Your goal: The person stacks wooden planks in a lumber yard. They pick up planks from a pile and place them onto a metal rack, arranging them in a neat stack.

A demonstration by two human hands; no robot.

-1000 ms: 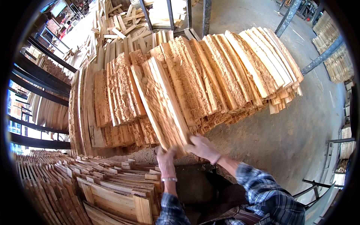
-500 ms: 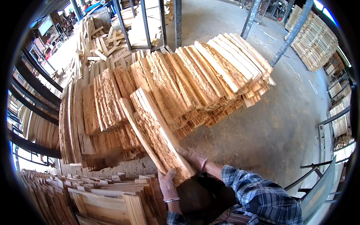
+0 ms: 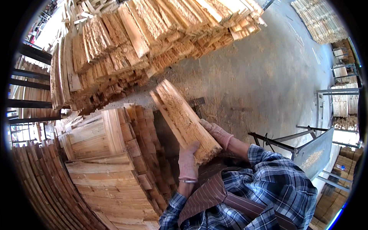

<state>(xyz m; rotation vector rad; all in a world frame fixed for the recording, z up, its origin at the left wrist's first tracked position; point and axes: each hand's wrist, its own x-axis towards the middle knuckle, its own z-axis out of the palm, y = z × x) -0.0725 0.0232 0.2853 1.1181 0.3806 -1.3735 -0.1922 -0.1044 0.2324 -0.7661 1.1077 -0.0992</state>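
Note:
A bundle of rough-sawn wooden boards (image 3: 188,120) lies between my two gloved hands, tilted with its far end up and to the left. My left hand (image 3: 188,157) grips the near end from the left side, thumb on top. Along the right edge, my right hand (image 3: 215,132) is closed on the same boards, with its fingers partly hidden beneath them. Both hands wear pale pink knit gloves. How many boards are in the bundle I cannot tell for certain.
A large stack of rough boards (image 3: 126,46) stands ahead and to the left. Close on my left is a pile of wooden panels (image 3: 103,176). A metal frame with a sheet top (image 3: 314,147) stands at right on the concrete floor (image 3: 264,80). Dark rails (image 3: 30,103) stand at far left.
The boards have come away from the big stack, toward me, held in both hands. My view has turned downward and right, showing more of the panel pile and the metal frame.

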